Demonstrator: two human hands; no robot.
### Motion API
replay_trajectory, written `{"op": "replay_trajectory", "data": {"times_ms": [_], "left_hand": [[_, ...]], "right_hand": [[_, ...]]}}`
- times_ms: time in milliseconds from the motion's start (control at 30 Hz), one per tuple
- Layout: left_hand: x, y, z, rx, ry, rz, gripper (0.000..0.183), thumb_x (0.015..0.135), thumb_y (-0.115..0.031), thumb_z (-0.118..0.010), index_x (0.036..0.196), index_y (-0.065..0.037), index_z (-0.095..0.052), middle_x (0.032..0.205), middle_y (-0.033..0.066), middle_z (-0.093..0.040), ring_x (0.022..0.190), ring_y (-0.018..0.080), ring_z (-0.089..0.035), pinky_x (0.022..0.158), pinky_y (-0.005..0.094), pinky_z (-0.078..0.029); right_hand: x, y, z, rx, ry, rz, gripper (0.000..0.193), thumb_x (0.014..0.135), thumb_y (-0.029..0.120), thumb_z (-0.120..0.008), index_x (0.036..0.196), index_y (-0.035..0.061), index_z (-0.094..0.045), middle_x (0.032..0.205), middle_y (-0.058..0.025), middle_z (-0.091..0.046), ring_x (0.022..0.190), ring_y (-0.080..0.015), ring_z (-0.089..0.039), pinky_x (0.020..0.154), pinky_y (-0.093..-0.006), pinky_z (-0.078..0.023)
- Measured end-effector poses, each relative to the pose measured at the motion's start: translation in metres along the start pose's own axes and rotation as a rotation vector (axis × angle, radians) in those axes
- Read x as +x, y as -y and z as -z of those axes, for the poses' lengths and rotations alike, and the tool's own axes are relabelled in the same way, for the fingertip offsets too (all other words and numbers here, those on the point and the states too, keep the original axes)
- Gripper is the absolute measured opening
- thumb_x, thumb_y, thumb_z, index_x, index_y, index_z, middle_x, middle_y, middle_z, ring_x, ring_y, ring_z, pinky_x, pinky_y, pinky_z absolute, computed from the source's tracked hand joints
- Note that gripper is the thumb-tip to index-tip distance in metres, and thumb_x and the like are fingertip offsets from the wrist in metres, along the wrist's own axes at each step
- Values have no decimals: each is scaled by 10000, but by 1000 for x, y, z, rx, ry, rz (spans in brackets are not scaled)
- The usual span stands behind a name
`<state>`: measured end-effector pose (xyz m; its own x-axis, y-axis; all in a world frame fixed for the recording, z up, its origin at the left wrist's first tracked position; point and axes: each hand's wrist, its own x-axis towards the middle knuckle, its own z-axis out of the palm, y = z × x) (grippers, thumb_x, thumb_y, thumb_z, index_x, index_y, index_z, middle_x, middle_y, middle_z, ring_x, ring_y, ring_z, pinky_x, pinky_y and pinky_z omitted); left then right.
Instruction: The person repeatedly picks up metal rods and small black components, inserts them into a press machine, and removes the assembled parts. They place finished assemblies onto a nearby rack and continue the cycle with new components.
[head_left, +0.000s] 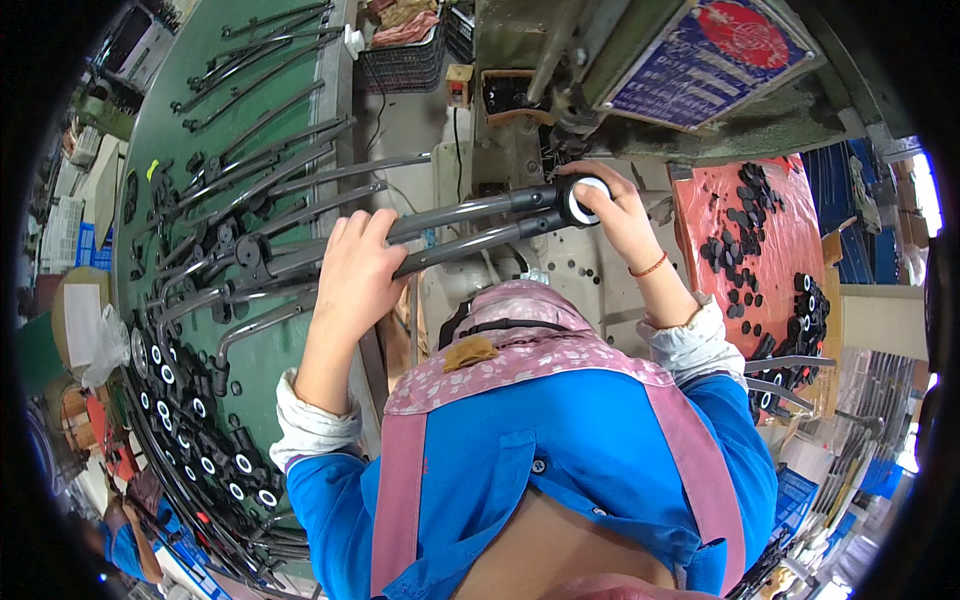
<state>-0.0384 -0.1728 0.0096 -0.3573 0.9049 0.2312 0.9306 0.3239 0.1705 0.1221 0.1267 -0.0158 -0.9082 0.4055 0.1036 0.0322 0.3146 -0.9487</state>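
Observation:
My left hand point(358, 262) is wrapped around the two dark metal tubes of a folding tube frame point(470, 212), near the green table's edge. The tubes run side by side from the table out to the right and meet in a round black joint point(570, 206) with a white ring point(594, 190). My right hand point(628, 222) grips that joint, thumb on the ring and fingers curled over the far side. The frame's left part, with bent tube ends and a round hinge point(250, 250), lies over the table.
On the green table point(262, 400) lie several tube frames point(262, 130) and black joints with white rings point(205, 462). To the right, a red sheet point(690, 205) carries many small black caps point(745, 215). A green machine with a blue plate point(700, 65) stands ahead, beside a black crate point(405, 62).

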Motion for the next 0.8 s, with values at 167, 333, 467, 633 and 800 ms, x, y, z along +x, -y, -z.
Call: {"op": "replay_trajectory", "data": {"times_ms": [167,333,467,633,800], "left_hand": [[49,4,-1,-11,58,-70,191,653,-181,-808,730,-33,-716,1134,121,-584,996,313,-531,838,413,-430],[75,13,-1,-43,74,-84,227,687,-221,-809,745,-20,-721,1154,114,-581,995,306,-528,854,405,-428],[80,28,-2,-52,69,-81,231,689,-227,-810,764,-25,-729,1151,116,-578,979,307,-530,848,404,-427],[79,35,-22,-131,162,-58,227,721,-260,-800,809,-58,-750,1096,87,-569,970,292,-532,871,408,-436],[83,42,-31,-135,234,-72,227,741,-267,-783,842,-65,-754,1108,88,-569,989,298,-540,891,410,-438]], "right_hand": [[10,-39,15,200,-345,-256,293,914,212,-649,1133,19,-667,979,-43,-672,871,-130,-613,749,-266,-501],[35,-62,18,174,-429,-160,280,1006,145,-504,1253,30,-570,1059,-42,-622,778,-112,-591,616,-269,-510],[49,-54,15,251,-315,24,205,1002,138,-494,1186,76,-563,1031,-57,-623,721,-136,-606,454,-274,-453],[57,-53,13,156,-301,123,220,987,112,-487,1190,79,-564,1049,-69,-617,767,-161,-601,518,-291,-458],[58,-81,15,21,-305,111,251,960,94,-493,1198,66,-566,1087,-94,-609,835,-200,-590,602,-316,-451]]}}
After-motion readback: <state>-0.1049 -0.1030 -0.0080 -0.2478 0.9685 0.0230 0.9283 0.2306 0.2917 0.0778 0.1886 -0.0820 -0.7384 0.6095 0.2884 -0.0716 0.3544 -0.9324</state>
